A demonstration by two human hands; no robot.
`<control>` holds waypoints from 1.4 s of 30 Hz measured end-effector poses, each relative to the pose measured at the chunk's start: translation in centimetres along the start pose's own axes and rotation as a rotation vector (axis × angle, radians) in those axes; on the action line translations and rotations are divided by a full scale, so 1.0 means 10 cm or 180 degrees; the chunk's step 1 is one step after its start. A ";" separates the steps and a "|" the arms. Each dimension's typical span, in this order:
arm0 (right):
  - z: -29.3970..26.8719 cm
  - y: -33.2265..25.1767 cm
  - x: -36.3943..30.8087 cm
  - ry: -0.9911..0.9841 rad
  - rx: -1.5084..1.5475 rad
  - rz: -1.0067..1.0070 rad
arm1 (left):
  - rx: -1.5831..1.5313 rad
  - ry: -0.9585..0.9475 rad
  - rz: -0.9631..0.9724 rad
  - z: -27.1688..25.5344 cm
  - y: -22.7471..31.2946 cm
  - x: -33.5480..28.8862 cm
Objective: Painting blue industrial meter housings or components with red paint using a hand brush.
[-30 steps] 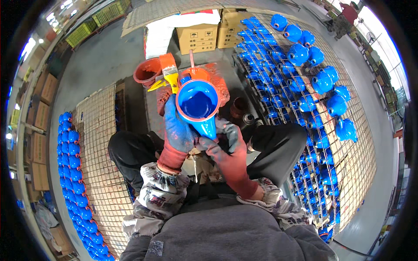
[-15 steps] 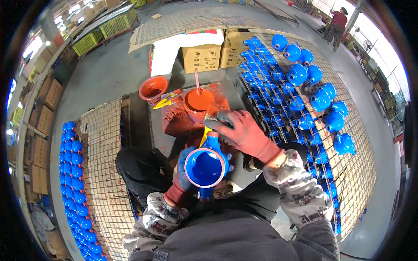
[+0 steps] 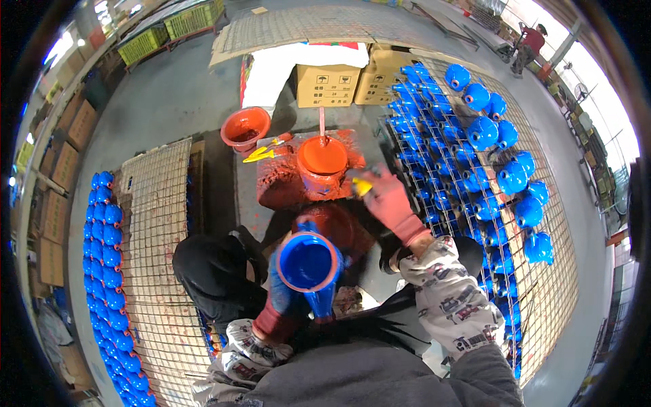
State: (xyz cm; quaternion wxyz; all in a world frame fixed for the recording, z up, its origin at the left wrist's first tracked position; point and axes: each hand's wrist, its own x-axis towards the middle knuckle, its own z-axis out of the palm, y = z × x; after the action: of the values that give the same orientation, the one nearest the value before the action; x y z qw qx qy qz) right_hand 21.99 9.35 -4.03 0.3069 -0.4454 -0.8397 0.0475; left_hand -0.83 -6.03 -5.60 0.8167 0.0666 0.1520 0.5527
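My left hand (image 3: 283, 288), in a blue and red glove, is closed around a blue-painted metal valve body (image 3: 327, 298). Its wide round mouth faces up with a reddish rim, and the inside is glossy blue. Held apart from it, on the right, my right hand (image 3: 390, 203) wears a red glove with dark fingertips. Those fingers close on a yellow-handled brush (image 3: 361, 186); its head is hard to make out. Just left of this hand stands a bucket of orange-red paint (image 3: 322, 157) with a stick (image 3: 322, 122) in it.
A reddish bowl (image 3: 245, 127) and yellow-handled tools (image 3: 270, 153) lie beyond, near the paint-stained board (image 3: 278, 190). Blue castings (image 3: 483, 133) cover the mesh rack on my right; rows of them (image 3: 112, 258) line the left rack. Cartons (image 3: 327, 86) stand ahead. A person (image 3: 529, 47) stands far right.
My right hand has drawn away from the valve body, to the right, with the yellow handle. The valve body has shifted slightly left and tilted in my left hand. The whole view has turned slightly.
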 end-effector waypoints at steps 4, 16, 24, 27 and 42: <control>0.23 0.25 0.14 0.0591 0.3334 0.1593 | -0.0117 0.0505 0.0738 0.08 0.59 0.18; 0.92 0.56 0.48 0.0175 0.2058 0.1573 | 0.0250 -0.0810 0.1324 0.55 1.93 0.84; 0.81 0.47 0.43 0.0133 0.1969 0.1073 | -0.0377 -0.1310 0.0661 0.12 1.86 1.11; 0.77 0.46 0.41 -0.0060 0.1065 0.0722 | -0.0372 -0.0914 0.0748 0.17 1.86 1.13; -0.03 0.47 0.81 0.0974 0.4385 0.2020 | 0.1708 0.0129 0.0539 0.22 1.42 1.16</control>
State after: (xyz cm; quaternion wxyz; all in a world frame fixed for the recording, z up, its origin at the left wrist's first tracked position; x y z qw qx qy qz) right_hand 22.13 18.39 -1.62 0.5991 -0.3748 -0.4011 0.5828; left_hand -8.70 10.25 -1.63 0.7175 0.2818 0.3031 0.5603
